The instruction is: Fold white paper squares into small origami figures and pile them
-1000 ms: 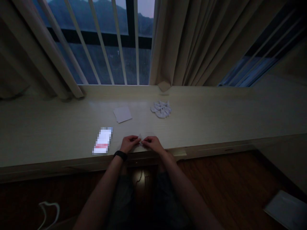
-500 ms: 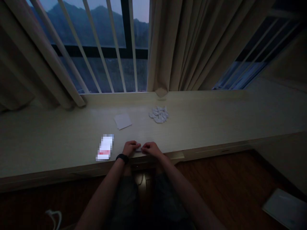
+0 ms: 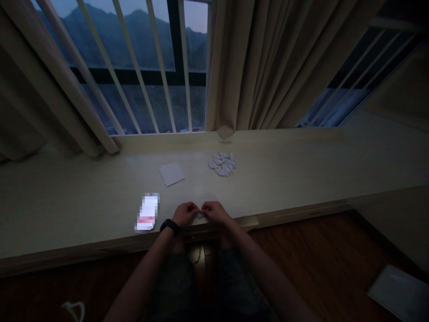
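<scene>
Both hands meet at the front edge of the pale windowsill counter [image 3: 284, 170]. A small piece of white paper [image 3: 200, 215] shows between and just below the fingertips. My left hand [image 3: 184, 213], with a dark watch on its wrist, pinches the paper from the left. From the right, my right hand [image 3: 215, 211] has its thumb and fingers closed on the same piece. Fingers cover most of the paper, so its folds cannot be made out. Beyond the hands lie a stack of square white paper sheets [image 3: 172, 173] and a heap of small folded white paper pieces [image 3: 223, 163].
A phone [image 3: 148, 212] with a lit, blurred screen lies left of my hands. Curtains [image 3: 248, 67] and a barred window rise behind the counter. On the dark wooden floor, a flat pale object [image 3: 400, 290] sits at right and a white cord [image 3: 76, 308] at lower left.
My hands have drawn closer together, their fingertips now almost touching over the paper. Less of the paper shows between them. The whole view has shifted slightly.
</scene>
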Demonstrator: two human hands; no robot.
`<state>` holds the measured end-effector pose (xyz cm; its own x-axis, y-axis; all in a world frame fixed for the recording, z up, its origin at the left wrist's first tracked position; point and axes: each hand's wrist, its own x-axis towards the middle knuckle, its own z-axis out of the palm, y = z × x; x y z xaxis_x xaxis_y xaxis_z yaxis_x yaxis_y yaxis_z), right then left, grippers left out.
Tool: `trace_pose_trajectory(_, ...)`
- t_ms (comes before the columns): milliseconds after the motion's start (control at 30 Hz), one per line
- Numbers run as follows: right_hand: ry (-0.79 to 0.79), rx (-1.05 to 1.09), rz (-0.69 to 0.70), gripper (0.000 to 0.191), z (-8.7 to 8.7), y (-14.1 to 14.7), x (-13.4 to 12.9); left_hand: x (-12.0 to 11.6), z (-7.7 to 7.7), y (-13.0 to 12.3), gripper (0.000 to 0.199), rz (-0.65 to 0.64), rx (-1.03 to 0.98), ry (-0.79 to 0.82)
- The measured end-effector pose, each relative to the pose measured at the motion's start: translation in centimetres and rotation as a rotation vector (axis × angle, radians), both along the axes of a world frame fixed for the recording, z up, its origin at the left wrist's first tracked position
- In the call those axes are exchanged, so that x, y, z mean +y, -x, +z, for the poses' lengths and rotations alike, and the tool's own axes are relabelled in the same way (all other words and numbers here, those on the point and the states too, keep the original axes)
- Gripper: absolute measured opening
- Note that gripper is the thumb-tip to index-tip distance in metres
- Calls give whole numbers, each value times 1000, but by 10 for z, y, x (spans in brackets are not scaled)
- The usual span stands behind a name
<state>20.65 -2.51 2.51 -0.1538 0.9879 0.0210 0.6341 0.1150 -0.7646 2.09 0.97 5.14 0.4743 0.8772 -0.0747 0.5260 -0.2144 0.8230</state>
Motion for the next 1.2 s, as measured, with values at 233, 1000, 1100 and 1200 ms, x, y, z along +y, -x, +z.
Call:
trace_pose_trajectory(233, -37, 7, -45, 9, -4, 5, 1, 0, 3, -3, 24, -49, 68, -30)
trace_pose_trajectory(1000, 240, 525, -141, 25, -13, -6, -2, -6, -19, 5, 39, 65, -175, 285)
trace_pose_trajectory(1100, 212, 482, -148, 25, -16, -5, -2, -5, -21, 5, 42, 63, -196, 331)
trace_pose_trajectory(1200, 206, 453, -158, 24, -16, -5, -3, -5, -19, 6, 43, 68, -189, 347)
